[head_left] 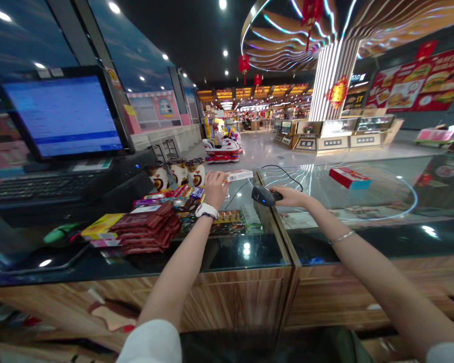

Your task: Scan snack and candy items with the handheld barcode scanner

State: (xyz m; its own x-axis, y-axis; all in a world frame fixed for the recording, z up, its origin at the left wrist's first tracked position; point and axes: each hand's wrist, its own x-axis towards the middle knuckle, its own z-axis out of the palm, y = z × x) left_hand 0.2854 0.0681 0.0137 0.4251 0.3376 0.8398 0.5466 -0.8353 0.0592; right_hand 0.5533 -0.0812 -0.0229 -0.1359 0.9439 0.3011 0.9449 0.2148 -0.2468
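Observation:
My left hand (pixel 215 187), with a white watch on its wrist, is closed on a small flat white box (pixel 239 175) above the glass counter. The end of the box facing right carries a printed label. My right hand (pixel 289 196) grips the handle of a black barcode scanner (pixel 264 195), whose blue light is lit. The scanner's head points left, toward the box, and the two stand a little apart. A dark cable (pixel 283 168) loops behind the scanner. On the right counter lies a red and blue box (pixel 350 178), away from both hands.
A monitor (pixel 64 116) and keyboard (pixel 38 186) stand at the left. Dark red packets (pixel 147 228) are stacked beside a yellow box (pixel 101 227). Several patterned cups (pixel 178 173) and small snack packs (pixel 181 197) sit near my left hand. A seam (pixel 276 222) divides the two counters.

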